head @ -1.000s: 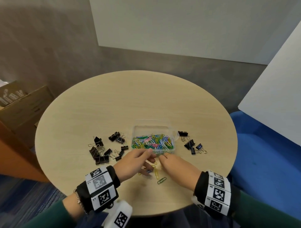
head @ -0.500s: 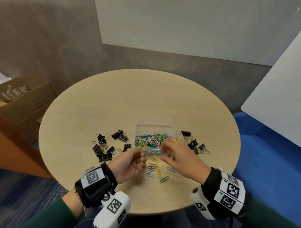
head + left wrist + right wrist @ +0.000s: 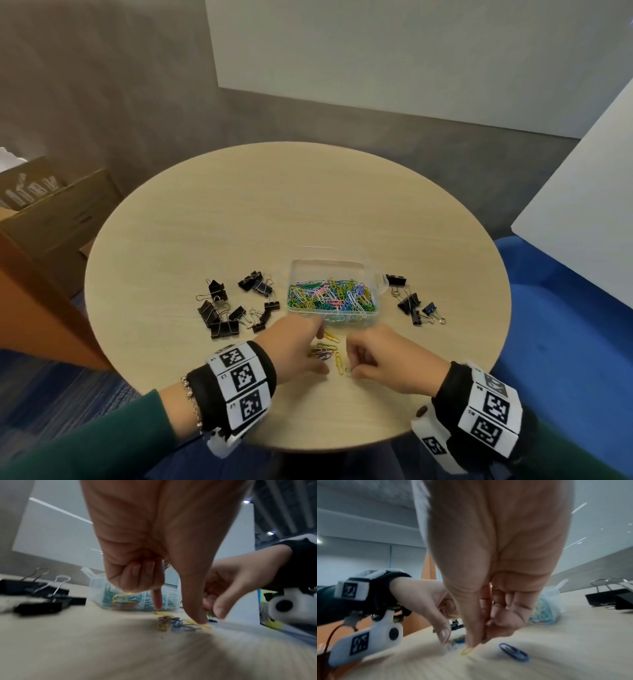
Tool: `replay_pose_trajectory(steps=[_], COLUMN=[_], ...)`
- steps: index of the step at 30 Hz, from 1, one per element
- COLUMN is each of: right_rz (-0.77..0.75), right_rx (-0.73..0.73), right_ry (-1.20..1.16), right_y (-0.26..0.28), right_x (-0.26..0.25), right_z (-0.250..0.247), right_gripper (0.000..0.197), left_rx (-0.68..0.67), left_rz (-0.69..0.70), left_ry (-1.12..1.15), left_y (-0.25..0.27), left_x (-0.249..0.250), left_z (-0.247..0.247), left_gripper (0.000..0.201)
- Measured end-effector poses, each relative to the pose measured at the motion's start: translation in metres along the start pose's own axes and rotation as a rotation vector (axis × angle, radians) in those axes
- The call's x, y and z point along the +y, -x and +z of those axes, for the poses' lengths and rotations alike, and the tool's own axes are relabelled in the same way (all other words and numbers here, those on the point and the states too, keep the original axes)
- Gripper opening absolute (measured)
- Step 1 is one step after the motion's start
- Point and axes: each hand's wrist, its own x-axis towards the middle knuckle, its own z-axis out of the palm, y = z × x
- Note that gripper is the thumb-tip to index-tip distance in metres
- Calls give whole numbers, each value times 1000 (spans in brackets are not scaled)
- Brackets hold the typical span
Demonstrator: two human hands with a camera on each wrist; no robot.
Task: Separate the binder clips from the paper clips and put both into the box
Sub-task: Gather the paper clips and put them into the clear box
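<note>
Grey floor and white panels surrounded the round worktop [image 3: 239, 212]. At its six o'clock, our left hand [image 3: 294, 346] and right hand [image 3: 383, 359] each pinched loose paper clips [image 3: 325, 349]; beyond them sat the box [image 3: 334, 294], with binder clips [image 3: 233, 305] flanking it.

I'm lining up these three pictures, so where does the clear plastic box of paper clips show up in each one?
Head view: the box sits mid-table, just beyond both hands.
Left wrist view: the box is centre-left, behind the left hand's fingers.
Right wrist view: the box is right of centre, partly hidden by the right hand.
Shared landmark: the black binder clips beside it.
</note>
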Motion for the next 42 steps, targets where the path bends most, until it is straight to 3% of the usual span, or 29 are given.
replay_pose_trajectory(steps=[4,8,12,18,23,26,29,32,35,38,42], right_rz=[121,205,181,88,89,113,185,316,445,465,368], right_rx=[208,118,68,82,114,152,203,147,66,-29,-89], right_ry=[-73,-62,-27,37,-75,-321,-730,-1307,-1712,-1921,-2077], right_y=[1,0,1,4,7,4,-2,-7,-9,-13,-15], right_x=[13,16,14,15,17,21,16,5,-4,-16,-33], right_z=[-6,0,2,7,8,-1,-7,-3,5,13,12], right_gripper=[11,13,16,9,11,9,14,20,21,41,33], left_rx=[-94,-149,-143,-236,-244,-187,-87,45,186,227,159], left_rz=[-4,6,35,52,66,100,93,75,135,289,457], left_ry=[-103,-130,-106,-196,-273,-157,71,269,385,307,-3], left_y=[-6,-15,-22,-24,-17,-16,-16,-10,-1,6,8], left_x=[7,9,10,10,11,7,1,3,12,26,39], left_z=[-7,-8,-9,-5,-1,-4,-11,-21,-27,-30,-24], left_gripper=[60,55,37,32,31,20,22,28,32,31,20])
